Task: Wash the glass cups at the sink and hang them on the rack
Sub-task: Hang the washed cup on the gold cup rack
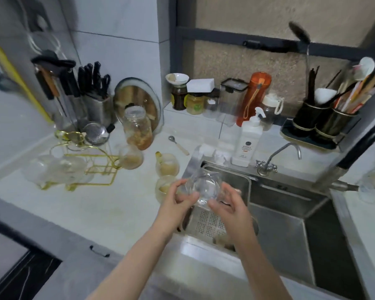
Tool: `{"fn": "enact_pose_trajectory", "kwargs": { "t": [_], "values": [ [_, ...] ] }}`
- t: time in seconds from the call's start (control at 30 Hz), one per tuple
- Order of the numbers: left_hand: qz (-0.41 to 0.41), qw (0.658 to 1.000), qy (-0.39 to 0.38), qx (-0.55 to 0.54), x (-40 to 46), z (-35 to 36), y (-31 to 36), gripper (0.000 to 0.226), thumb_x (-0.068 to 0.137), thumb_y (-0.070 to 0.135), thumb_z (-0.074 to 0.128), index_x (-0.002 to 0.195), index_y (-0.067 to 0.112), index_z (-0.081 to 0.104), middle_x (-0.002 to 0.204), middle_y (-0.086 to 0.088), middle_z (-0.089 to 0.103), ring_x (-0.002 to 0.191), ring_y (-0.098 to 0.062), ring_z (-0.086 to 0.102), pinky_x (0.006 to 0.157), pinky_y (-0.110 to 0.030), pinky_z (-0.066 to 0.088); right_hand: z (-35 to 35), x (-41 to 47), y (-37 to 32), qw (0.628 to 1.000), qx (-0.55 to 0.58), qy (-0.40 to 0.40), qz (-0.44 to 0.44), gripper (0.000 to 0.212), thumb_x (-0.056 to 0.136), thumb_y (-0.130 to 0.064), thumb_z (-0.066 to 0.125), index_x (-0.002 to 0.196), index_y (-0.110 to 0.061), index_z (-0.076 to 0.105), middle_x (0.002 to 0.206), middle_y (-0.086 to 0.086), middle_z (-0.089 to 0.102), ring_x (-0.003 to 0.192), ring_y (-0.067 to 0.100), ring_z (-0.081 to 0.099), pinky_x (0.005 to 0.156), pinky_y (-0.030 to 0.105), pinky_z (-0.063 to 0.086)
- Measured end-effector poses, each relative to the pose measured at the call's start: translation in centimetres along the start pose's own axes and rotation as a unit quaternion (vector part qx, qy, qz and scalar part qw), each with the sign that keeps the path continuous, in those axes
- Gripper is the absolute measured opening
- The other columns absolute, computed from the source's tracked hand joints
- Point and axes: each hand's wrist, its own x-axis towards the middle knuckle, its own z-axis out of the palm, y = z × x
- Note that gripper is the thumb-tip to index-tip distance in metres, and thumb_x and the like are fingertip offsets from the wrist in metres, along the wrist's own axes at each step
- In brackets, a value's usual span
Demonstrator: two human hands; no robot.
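Note:
Both my hands hold one clear glass cup (203, 187) over the left end of the steel sink (290, 204). My left hand (177, 202) grips its left side, thumb across the front. My right hand (229, 204) grips the right side. A gold wire rack (95, 165) stands on the counter at the left, with clear glasses (58, 167) hanging on it. Three dirty glass cups with brownish residue stand on the counter between rack and sink: one (131, 159) by the rack, one (167, 164) nearer the sink, one (163, 187) partly behind my left hand.
A perforated strainer basket (208, 224) sits in the sink under my hands. A white soap pump bottle (248, 141), small tap (277, 159) and main faucet (338, 178) line the sink's back and right. A big jar (137, 128), spoon (179, 144), knife block (95, 100) and utensil holders (325, 122) crowd the counter.

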Motion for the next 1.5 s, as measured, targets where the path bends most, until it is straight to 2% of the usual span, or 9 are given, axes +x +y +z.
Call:
{"fn": "enact_pose_trajectory", "kwargs": {
  "t": [0.1,0.23,0.4,0.63,0.77,0.93,1.13,1.3,1.5],
  "values": [
    [0.005,0.999,0.042,0.0,-1.1,-6.0,0.4,0.043,0.084,0.024,0.07,0.121,0.029,0.049,0.08,0.0,0.063,0.063,0.008,0.058,0.063,-0.004,0.043,5.8,0.1,-0.9,0.998,0.029,-0.045,-0.015,0.057,0.085,-0.012,0.068,0.134,-0.029,0.043,0.109,-0.021,0.058,0.078,-0.022,0.06,0.064,0.001,0.046],
    [-0.007,0.993,0.121,-0.007,-2.8,-13.7,0.8,0.044,0.082,0.03,0.071,0.12,0.032,0.049,0.089,-0.007,0.068,0.077,-0.006,0.061,0.073,-0.018,0.043,13.5,0.7,-1.8,0.993,0.026,-0.112,-0.015,0.055,0.085,-0.011,0.068,0.134,-0.026,0.047,0.083,-0.024,0.07,0.081,-0.014,0.065,0.08,0.013,0.051],
    [-0.018,0.98,0.199,-0.026,-3.4,-20.7,0.9,0.046,0.082,0.028,0.072,0.121,0.028,0.049,0.098,-0.012,0.07,0.08,-0.015,0.061,0.078,-0.026,0.046,21.5,2.3,-2.5,0.982,0.001,-0.187,-0.016,0.052,0.087,-0.011,0.067,0.134,-0.022,0.05,0.114,-0.01,0.062,0.08,-0.007,0.067,0.069,0.005,0.047],
    [-0.022,0.96,0.273,-0.063,-0.2,-25.9,0.5,0.037,0.089,0.021,0.064,0.12,0.018,0.045,0.101,0.0,0.06,0.069,-0.013,0.057,0.071,-0.023,0.047,28.5,6.9,-2.0,0.976,-0.04,-0.213,0.006,0.045,0.084,-0.014,0.069,0.124,-0.022,0.053,0.105,-0.01,0.06,0.082,0.003,0.063,0.074,0.015,0.044],
    [-0.065,0.956,0.28,-0.054,2.7,-27.9,-0.1,0.037,0.089,0.021,0.064,0.12,0.014,0.045,0.098,-0.002,0.06,0.074,-0.013,0.06,0.066,-0.021,0.045,31.0,10.3,-0.9,0.975,-0.038,-0.216,0.045,0.041,0.084,-0.009,0.068,0.118,-0.019,0.046,0.119,0.001,0.056,0.096,0.015,0.062,0.084,0.024,0.045],
    [-0.101,0.954,0.279,-0.048,6.8,-28.9,-1.3,0.035,0.09,0.013,0.062,0.12,0.012,0.045,0.086,-0.003,0.058,0.069,-0.016,0.057,0.066,-0.024,0.046,32.8,14.3,1.0,0.971,-0.044,-0.226,0.063,0.035,0.087,0.0,0.061,0.111,-0.019,0.044,0.101,-0.009,0.055,0.08,-0.002,0.057,0.063,0.006,0.046],
    [-0.14,0.947,0.285,-0.048,9.8,-29.4,-2.6,0.033,0.09,0.004,0.059,0.119,0.011,0.046,0.074,-0.006,0.059,0.064,-0.021,0.055,0.062,-0.027,0.045,33.9,16.9,3.3,0.967,-0.052,-0.229,0.101,0.037,0.085,-0.002,0.063,0.115,-0.019,0.049,0.117,0.004,0.058,0.094,0.019,0.061,0.088,0.036,0.046],
    [-0.17,0.944,0.281,-0.026,11.1,-30.3,-3.8,0.028,0.089,0.014,0.063,0.113,0.011,0.05,0.078,-0.01,0.062,0.066,-0.026,0.059,0.07,-0.036,0.049,34.5,17.7,4.6,0.963,-0.08,-0.218,0.138,0.046,0.086,-0.011,0.064,0.128,-0.014,0.049,0.127,0.001,0.055,0.116,0.021,0.058,0.1,0.042,0.046],
    [-0.169,0.953,0.245,0.059,12.2,-31.6,-4.9,0.025,0.089,0.022,0.063,0.109,0.015,0.051,0.081,-0.008,0.066,0.072,-0.026,0.066,0.075,-0.036,0.051,35.6,18.0,4.9,0.966,-0.097,-0.184,0.151,0.041,0.085,-0.009,0.064,0.123,-0.016,0.048,0.121,-0.003,0.055,0.095,0.014,0.059,0.086,0.033,0.045]
  ]
}}
